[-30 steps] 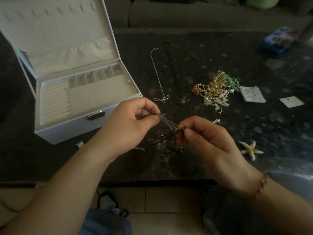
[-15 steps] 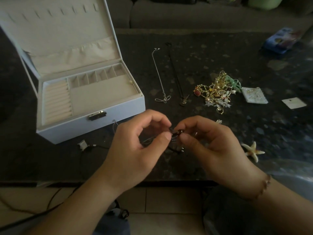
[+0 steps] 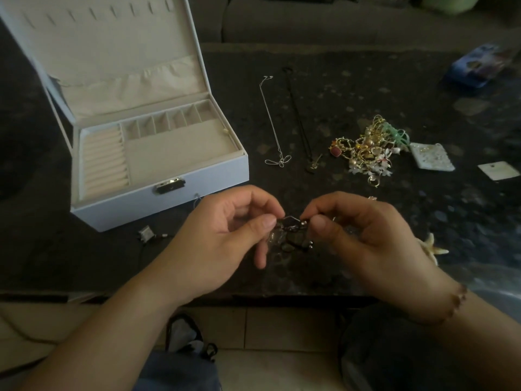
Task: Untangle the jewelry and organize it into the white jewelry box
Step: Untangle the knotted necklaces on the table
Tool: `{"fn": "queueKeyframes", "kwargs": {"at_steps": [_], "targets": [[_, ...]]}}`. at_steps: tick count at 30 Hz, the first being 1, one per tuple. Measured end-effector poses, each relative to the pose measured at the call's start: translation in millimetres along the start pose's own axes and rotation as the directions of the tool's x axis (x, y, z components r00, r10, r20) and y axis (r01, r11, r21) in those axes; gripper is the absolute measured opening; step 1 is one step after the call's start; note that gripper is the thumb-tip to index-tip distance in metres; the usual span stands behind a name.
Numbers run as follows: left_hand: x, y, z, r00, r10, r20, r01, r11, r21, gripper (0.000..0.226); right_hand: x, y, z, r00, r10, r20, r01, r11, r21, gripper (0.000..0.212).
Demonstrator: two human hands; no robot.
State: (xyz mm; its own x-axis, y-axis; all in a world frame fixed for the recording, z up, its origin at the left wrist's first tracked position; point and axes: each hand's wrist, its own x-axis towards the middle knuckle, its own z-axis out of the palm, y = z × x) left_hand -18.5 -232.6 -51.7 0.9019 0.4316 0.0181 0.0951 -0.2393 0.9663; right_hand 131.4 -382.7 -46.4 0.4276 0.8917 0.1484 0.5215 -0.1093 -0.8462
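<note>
A person's left hand (image 3: 225,238) and right hand (image 3: 363,238) each pinched a dark tangled necklace (image 3: 293,230) between thumb and fingertips, held between them above the dark bench (image 3: 366,88). The open white jewelry box (image 3: 158,153) stood to the left; a jewelry pile (image 3: 366,149) lay beyond the right hand.

The open jewelry box (image 3: 158,190) sits on the bench (image 3: 352,80) at ten o'clock. Two necklaces (image 3: 275,122) lie side by side at twelve, just right of the box. A jewelry tangle (image 3: 366,149) lies at two, with a starfish (image 3: 432,246) at three. Both hands (image 3: 222,235) meet at centre over the near edge.
</note>
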Motion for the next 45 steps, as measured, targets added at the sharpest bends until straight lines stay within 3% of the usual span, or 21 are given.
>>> {"fn": "queueKeyframes", "kwargs": {"at_steps": [4,7,13,15,19,21,24,27,31,39,45], "targets": [[-2.9,2.0,-1.4,0.997,-0.058,0.043,0.062,0.994,-0.093,0.024,0.8,-0.8,3.2,0.999,0.023,-0.029,-0.019,0.993,0.113,0.009],[-3.9,6.7,-1.7,0.991,-0.094,0.093,0.103,0.989,-0.103,0.022,1.9,0.3,3.2,0.999,0.022,-0.037,-0.016,0.986,0.166,0.01],[-1.4,9.1,1.2,0.995,-0.084,0.05,0.081,0.995,0.061,0.013,5.8,-2.0,5.8,0.994,0.059,-0.09,-0.032,0.958,0.284,0.013],[-0.2,9.1,1.6,0.992,-0.114,0.051,0.118,0.99,-0.073,0.012,10.6,-0.3,9.2,0.991,0.087,-0.099,-0.051,0.947,0.317,0.011],[4.2,10.9,-1.3,0.983,-0.158,0.096,0.182,0.913,-0.366,0.014,10.8,3.1,17.3,0.972,0.145,-0.187,-0.06,0.916,0.396,0.026],[7.7,11.3,-2.8,0.978,-0.183,0.1,0.209,0.85,-0.484,0.018,5.8,3.9,20.3,0.968,0.097,-0.231,-0.023,0.952,0.304,0.02],[10.7,11.0,-3.4,0.974,-0.209,0.089,0.222,0.789,-0.574,0.02,2.2,0.6,25.4,0.991,0.061,-0.116,-0.042,0.987,0.154,0.018],[11.2,9.7,-2.4,0.98,-0.185,0.079,0.198,0.817,-0.541,0.02,5.6,-4.3,27.3,0.999,0.041,-0.035,-0.033,0.975,0.221,0.025],[9.4,9.8,-1.4,0.985,-0.152,0.083,0.173,0.86,-0.481,0.023,5.9,-5.4,24.8,0.997,0.032,-0.071,-0.004,0.934,0.358,0.021],[6.4,9.8,3.0,0.997,-0.069,0.032,0.075,0.938,-0.338,0.028,4.7,-7.0,23.2,0.986,0.098,-0.133,-0.047,0.94,0.337,0.023],[5.7,12.2,3.3,0.998,-0.04,0.043,0.051,0.954,-0.296,0.032,4.7,-4.3,22.9,0.99,0.048,-0.133,0.009,0.917,0.399,0.022]]}}
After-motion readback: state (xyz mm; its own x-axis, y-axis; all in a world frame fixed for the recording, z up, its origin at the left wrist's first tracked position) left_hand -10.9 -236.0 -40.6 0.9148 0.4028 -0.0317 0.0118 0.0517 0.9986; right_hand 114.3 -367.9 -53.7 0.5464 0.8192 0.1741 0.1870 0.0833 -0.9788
